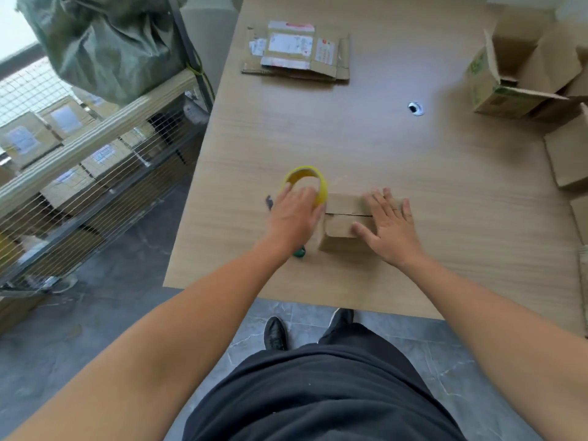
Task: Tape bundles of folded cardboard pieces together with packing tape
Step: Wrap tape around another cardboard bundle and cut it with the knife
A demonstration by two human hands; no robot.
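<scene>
The right hand's fingers (pixel 386 198) are straight and spread, lying flat on the top of the bundle (pixel 342 229), with the thumb pressed on its near top edge. The right hand (pixel 388 224) holds nothing; it rests on the cardboard's right half.

The left hand's fingers (pixel 291 194) reach over the near rim of the tape roll (pixel 305 179), and the thumb lies by the bundle's left edge. The left hand (pixel 294 214) covers the near part of the roll, and the blur there hides whether the fingers actually close round it.

The bundle sits in the lower middle of the frame, near the table's front edge, with a dark seam running across its top. The yellow roll stands on edge, touching the bundle's upper left corner.

A dark tip (pixel 269 202) shows left of the left hand and a green piece (pixel 299 252) below the wrist; what they are I cannot tell.

Further up the table (pixel 413 154) lies a flattened stack (pixel 296 55) with labels at upper centre. A round hole (pixel 416 108) sits right of centre. Open boxes (pixel 521 78) crowd the upper right corner, with more cardboard (pixel 569 160) along the right edge.

Left of the table stands a wire cage (pixel 79 173) filled with boxes, and a green sack (pixel 111 43) fills the upper left.
</scene>
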